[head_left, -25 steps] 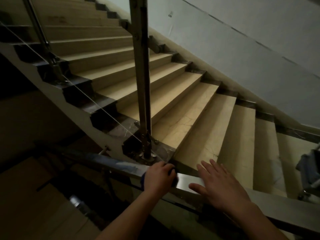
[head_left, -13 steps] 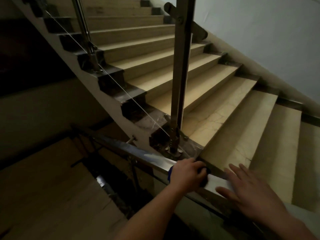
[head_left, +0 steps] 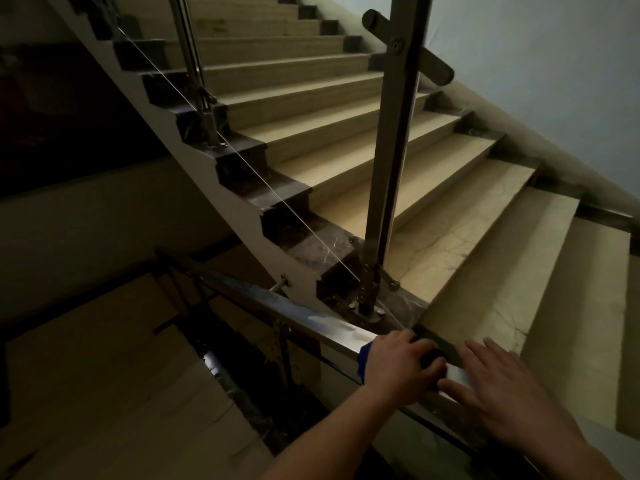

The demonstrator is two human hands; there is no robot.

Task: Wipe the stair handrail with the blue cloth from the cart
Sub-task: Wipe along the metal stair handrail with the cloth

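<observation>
**Op 1:** Since the earlier frame my view has swung left and up the flight; both hands sit further right in it, but their place on the handrail [head_left: 294, 315] near the post foot looks much the same. I log little travel along the rail.

**Op 2:** Progress, largest thing first?

**Op 1:** Staircase [head_left: 398, 174] fills the view, dim. The handrail runs from lower right down to the left landing. A pale, smeared sheen shows on its top face just left of the hands; I cannot tell whether that is wiped metal or reflection. Beyond that the rail goes dark.

**Op 2:** Post?

**Op 1:** Upright baluster post [head_left: 391, 161] stands just behind the hands, untouched as far as I see.

**Op 2:** Hands and cloth?

**Op 1:** Left hand [head_left: 401, 368] is closed over the blue cloth [head_left: 364, 360], pressing it on the rail top; only a blue edge shows at the wrist side. Right hand [head_left: 505, 389] lies flat, fingers spread, on the rail beside it, gripping nothing.

**Op 2:** Verdict?

**Op 1:** Cloth fetched, wiping under way; I judge most of the rail length is left.
</observation>
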